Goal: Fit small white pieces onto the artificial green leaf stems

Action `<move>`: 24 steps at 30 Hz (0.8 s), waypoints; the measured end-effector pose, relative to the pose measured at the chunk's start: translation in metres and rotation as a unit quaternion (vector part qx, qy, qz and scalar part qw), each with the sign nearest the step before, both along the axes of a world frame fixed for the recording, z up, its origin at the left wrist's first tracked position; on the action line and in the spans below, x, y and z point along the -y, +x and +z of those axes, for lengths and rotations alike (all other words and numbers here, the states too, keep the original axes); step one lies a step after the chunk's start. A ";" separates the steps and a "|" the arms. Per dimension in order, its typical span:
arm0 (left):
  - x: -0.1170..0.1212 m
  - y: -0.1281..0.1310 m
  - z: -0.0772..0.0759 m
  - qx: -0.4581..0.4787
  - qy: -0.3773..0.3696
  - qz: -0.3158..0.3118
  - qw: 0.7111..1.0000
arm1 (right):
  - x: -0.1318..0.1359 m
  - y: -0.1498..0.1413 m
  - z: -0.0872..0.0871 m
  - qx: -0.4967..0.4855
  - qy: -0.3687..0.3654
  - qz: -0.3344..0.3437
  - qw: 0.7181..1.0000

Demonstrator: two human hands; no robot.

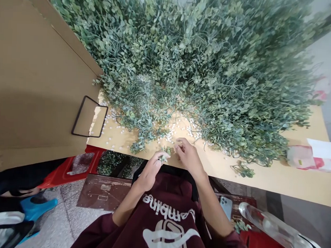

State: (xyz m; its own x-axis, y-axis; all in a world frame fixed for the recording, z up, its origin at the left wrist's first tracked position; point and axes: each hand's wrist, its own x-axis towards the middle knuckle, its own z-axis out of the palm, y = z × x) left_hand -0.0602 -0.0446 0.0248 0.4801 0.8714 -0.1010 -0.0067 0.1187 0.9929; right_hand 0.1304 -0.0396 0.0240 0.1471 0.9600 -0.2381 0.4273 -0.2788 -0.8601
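My left hand [150, 172], at the lower middle of the frame, pinches a small green leafy plastic-looking sprig [164, 159] between thumb and fingers, just over the near edge of the pale yellow wood-toned table [274, 184]; my right hand [190, 157], just to the right of it in the frame, has its fingers curled above the tabletop, and I cannot tell whether anything sits between the fingertips; small round white pieces [169, 133] lie scattered on the table just beyond my hands, thickest at the centre of the frame and thinning toward the left; a big tangled heap of grey-green leafy stems [232, 68] fills the upper middle and upper right, its lower fringe reaching close to my hands; a loose green sprig with thin stems [245, 171] rests on the table to the right of my right hand; at the right edge lies a red-and-white packet [301, 157]; a large brown cardboard panel [39, 72] takes up the upper left, with a thin dark rectangular frame [78, 115] at its lower right; below the table, at lower right, is a pale blue phone [226, 206].
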 end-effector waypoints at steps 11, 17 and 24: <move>-0.008 0.008 0.010 -0.070 0.124 -0.034 0.989 | -0.009 0.001 0.000 -0.029 0.041 0.040 0.998; -0.004 0.013 0.014 -0.064 0.187 -0.046 0.979 | 0.027 0.000 0.022 -0.394 0.015 -0.004 0.919; -0.001 0.024 0.022 -0.042 0.245 -0.075 0.966 | 0.048 -0.009 0.025 -0.488 0.035 -0.023 0.872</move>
